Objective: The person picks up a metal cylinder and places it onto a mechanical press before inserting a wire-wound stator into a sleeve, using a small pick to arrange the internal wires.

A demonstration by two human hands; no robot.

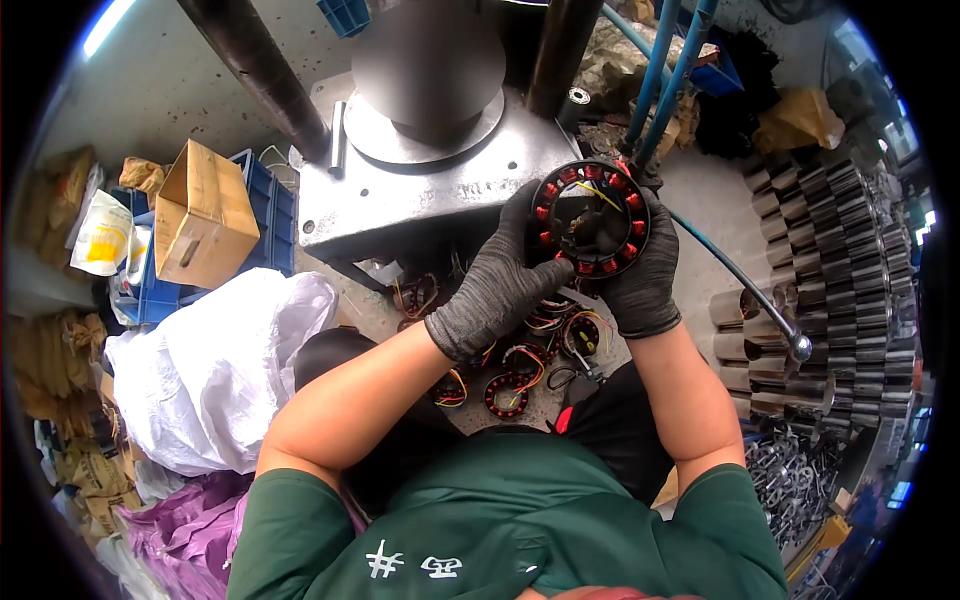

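Observation:
Between my two gloved hands is a motor stator (637,232), a black ring with red copper windings along its inner side and a yellow wire across its opening. My left hand (500,280), in a dark grey knit glove, grips the ring's left and lower left edge, the thumb along the bottom. On the right and lower right side, my right hand (645,285) wraps round the rim, its fingers mostly hidden behind it. The stator is held up in front of the steel press table (390,205). Below my hands, several smaller stators (507,396) with coloured wires lie on the floor.
A round press ram (430,60) stands between dark columns (262,75). A long lever with a ball end (798,347) reaches out at right, before stacked metal cylinders (840,260). At left are a cardboard box (207,215), blue crates (275,205) and a white sack (215,365).

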